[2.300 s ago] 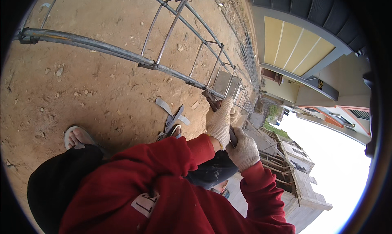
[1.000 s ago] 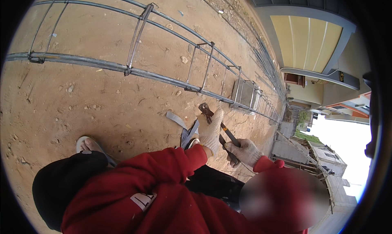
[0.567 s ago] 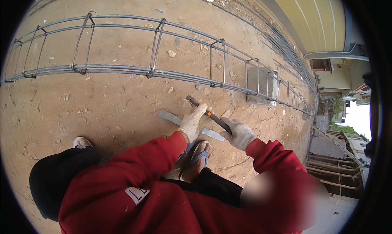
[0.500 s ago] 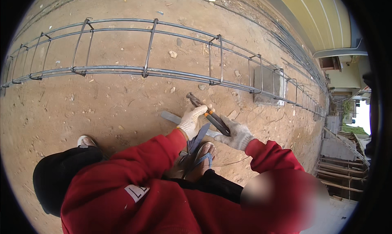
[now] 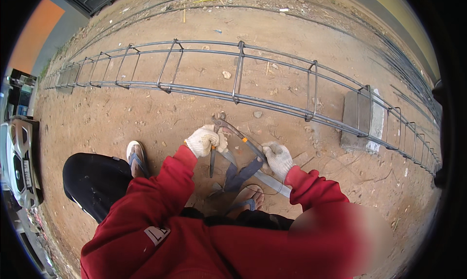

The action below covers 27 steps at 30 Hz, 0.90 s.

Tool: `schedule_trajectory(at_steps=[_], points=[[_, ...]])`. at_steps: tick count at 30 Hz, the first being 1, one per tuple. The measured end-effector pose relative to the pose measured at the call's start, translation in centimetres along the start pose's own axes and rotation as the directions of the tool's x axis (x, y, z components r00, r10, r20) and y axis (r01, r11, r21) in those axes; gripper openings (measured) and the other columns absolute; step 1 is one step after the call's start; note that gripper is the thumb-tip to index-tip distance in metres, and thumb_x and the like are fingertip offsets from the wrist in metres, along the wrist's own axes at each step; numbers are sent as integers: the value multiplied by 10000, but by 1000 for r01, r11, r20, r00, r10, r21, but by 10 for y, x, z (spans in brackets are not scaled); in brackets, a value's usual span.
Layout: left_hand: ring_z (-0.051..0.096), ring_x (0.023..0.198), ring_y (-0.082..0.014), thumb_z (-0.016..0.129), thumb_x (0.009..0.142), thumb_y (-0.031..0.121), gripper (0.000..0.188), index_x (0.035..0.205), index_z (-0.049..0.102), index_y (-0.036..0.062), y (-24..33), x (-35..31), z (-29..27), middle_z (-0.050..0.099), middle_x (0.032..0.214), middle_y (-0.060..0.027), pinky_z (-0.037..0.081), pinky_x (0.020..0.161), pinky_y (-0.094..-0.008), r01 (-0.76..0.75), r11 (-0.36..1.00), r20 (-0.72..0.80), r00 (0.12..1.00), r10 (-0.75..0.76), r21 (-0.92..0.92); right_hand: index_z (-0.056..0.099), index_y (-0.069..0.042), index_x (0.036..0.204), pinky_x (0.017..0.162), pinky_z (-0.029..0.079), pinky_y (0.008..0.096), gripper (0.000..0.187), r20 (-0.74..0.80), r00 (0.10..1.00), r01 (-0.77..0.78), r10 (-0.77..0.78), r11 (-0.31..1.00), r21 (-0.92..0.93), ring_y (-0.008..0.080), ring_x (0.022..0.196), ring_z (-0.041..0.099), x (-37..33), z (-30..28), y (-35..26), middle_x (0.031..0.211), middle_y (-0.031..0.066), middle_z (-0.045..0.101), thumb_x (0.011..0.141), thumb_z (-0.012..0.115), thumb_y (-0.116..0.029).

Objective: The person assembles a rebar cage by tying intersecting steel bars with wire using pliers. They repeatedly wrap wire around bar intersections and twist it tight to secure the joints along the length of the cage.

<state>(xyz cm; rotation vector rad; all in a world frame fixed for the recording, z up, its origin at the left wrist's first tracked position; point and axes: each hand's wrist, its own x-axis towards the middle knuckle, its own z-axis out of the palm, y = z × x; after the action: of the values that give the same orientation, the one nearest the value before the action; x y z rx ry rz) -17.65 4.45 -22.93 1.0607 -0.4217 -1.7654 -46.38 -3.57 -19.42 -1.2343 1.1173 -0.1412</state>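
A pair of pincers (image 5: 238, 133) with black and orange handles is spread apart in front of me, its metal jaws pointing away. My left hand (image 5: 202, 142), in a pale work glove, is closed at the pincers' left side near the jaws; one handle hangs down beside it. My right hand (image 5: 277, 158), gloved too, closes round the end of the other handle. Beneath the tool lie a grey flat strip (image 5: 277, 183) and a dark blue-grey strip (image 5: 238, 176). Whether the left fingers also hold wire is too small to tell.
A long rebar cage (image 5: 194, 88) runs across the ground ahead, resting on a concrete block (image 5: 357, 117) at the right. Loose bars (image 5: 408, 60) lie farther right. Thin wire (image 5: 365, 174) curls on the dirt. A parked car (image 5: 19, 162) stands at far left.
The pincers' handles have gone from together to wide apart. My left hand has moved left, away from the right hand. The view has swung left, bringing the car into sight.
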Motion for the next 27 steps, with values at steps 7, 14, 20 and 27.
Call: schedule_trajectory(at_steps=[7, 14, 20, 27], points=[[695, 840, -314, 614, 736, 82, 215, 884, 729, -22, 12, -26, -17, 712, 850, -222, 533, 763, -376, 152, 780, -86, 988, -126, 607, 565, -29, 1085, 560, 557, 306, 161, -150, 956, 267, -251, 959, 97, 193, 602, 664, 33, -1, 40, 763, 113, 663, 1055, 430, -113], [682, 1026, -245, 691, 901, 282, 396, 1184, 670, 6, -16, -8, 29, 711, 1088, -177, 528, 845, -331, 304, 112, -257, 494, 831, 946, 564, -68, 1080, 512, 515, 314, 161, -44, 965, 263, -260, 938, 227, 172, 528, 639, 7, 4, 43, 727, 81, 666, 1055, 435, -162], [676, 858, -161, 559, 1030, 226, 222, 1156, 609, 50, -37, -5, 126, 676, 948, -54, 579, 780, -311, -308, 951, -437, 855, 279, 4, 568, -90, 1116, 501, 516, 283, 201, 128, 992, -22, -12, 965, 262, 147, 572, 650, -37, 19, 17, 813, 75, 666, 1065, 437, -234], [638, 688, -173, 519, 1039, 164, 132, 1081, 590, 60, -36, -30, 153, 629, 839, -42, 563, 624, -307, -291, 932, -467, 869, 164, -215, 560, -79, 1116, 528, 550, 290, 229, 174, 985, 4, -13, 999, 52, 157, 623, 674, -66, 40, -20, 875, 72, 678, 1066, 433, -263]])
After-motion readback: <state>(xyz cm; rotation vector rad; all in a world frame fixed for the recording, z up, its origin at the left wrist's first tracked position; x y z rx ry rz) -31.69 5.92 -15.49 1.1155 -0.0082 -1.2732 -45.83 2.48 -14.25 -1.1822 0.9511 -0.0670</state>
